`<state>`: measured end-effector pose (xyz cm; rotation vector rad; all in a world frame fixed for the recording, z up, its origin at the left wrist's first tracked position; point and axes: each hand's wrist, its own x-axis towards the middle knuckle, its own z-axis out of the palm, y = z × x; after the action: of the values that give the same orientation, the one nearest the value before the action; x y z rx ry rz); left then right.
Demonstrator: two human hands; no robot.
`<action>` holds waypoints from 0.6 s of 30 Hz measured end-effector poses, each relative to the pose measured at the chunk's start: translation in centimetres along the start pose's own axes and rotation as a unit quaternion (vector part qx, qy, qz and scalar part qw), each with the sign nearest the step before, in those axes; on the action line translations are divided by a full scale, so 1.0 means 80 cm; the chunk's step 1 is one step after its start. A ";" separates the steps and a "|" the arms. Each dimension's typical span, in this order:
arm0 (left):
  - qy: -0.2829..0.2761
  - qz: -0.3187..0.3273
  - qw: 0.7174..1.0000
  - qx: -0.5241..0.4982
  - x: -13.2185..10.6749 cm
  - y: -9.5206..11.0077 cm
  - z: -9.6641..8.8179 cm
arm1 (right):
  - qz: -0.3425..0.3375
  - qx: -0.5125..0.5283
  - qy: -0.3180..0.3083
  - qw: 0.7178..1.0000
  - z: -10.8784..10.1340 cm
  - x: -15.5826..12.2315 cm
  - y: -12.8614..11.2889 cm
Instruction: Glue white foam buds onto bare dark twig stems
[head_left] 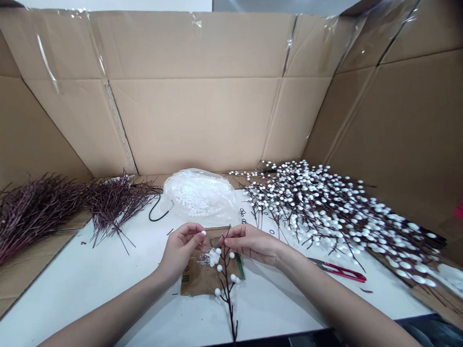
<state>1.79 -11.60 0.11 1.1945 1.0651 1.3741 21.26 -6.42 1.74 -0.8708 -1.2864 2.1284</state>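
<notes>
A dark brown artificial twig (228, 293) with several white berries runs down toward the table's front edge. Near its upper end, my right hand (253, 243) pinches the stem between thumb and fingers. My left hand (185, 250) is closed in a pinch on a small white berry (204, 233), just left of the twig's tip. Under both hands lies a piece of brown cardboard (200, 281) with green marks. A little cluster of white berries (213, 257) sits on or above the cardboard, against the twig; I cannot tell which.
A clear plastic bag (201, 193) of white berries stands behind my hands. Bare dark twigs (39, 214) are heaped at the left. Many berried branches (318, 205) are piled at the right, with red-handled scissors (339, 270) before them. Cardboard walls (197, 113) enclose the white table (146, 318).
</notes>
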 end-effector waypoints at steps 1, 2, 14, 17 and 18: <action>-0.003 -0.002 1.000 0.000 -0.001 0.001 0.001 | 0.000 0.009 0.005 1.000 -0.001 0.001 0.001; -0.006 -0.006 1.000 0.001 -0.001 0.002 0.002 | 0.002 0.017 0.008 1.000 -0.001 0.002 0.002; -0.009 -0.024 1.000 -0.005 -0.010 0.016 0.010 | -0.071 0.004 -0.036 0.997 0.011 -0.005 0.003; -0.017 -0.032 0.999 -0.027 -0.012 0.016 0.014 | -0.093 0.000 -0.060 0.994 0.014 -0.005 0.006; -0.023 -0.037 0.998 -0.037 -0.013 0.016 0.015 | -0.091 -0.004 -0.066 0.994 0.015 -0.005 0.008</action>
<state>2.84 -12.79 1.37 1.1174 1.0088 1.3128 20.60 -7.65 1.71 -0.5986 -1.3854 2.0656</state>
